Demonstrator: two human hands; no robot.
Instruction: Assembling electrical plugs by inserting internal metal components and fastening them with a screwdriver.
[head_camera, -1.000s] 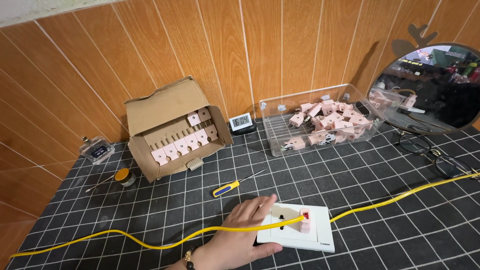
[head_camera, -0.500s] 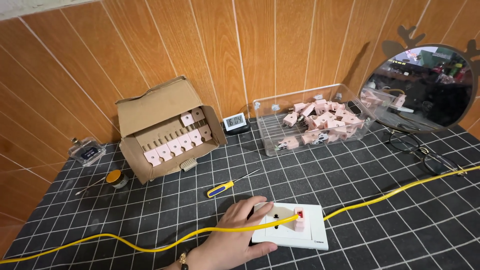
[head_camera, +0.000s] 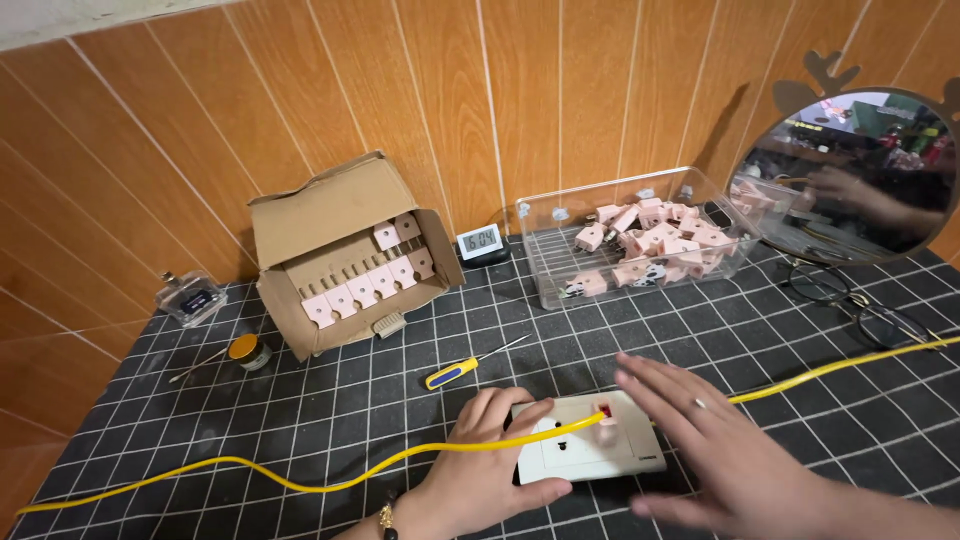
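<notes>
A white wall socket plate lies flat on the black gridded mat near the front. My left hand grips its left edge, thumb under the front side. A yellow cable runs across the mat, over my left hand and over the plate. My right hand hovers flat with fingers spread just right of the plate, holding nothing. A small pink and red part sits on the plate's top near the cable.
A screwdriver with a blue and yellow handle lies behind the plate. Further back stand an open cardboard box of pink plugs, a clear tray of pink plugs, a small digital clock, a round mirror and eyeglasses.
My right hand has come into view from the right and now hovers beside the plate. My left hand stays on the plate's left edge.
</notes>
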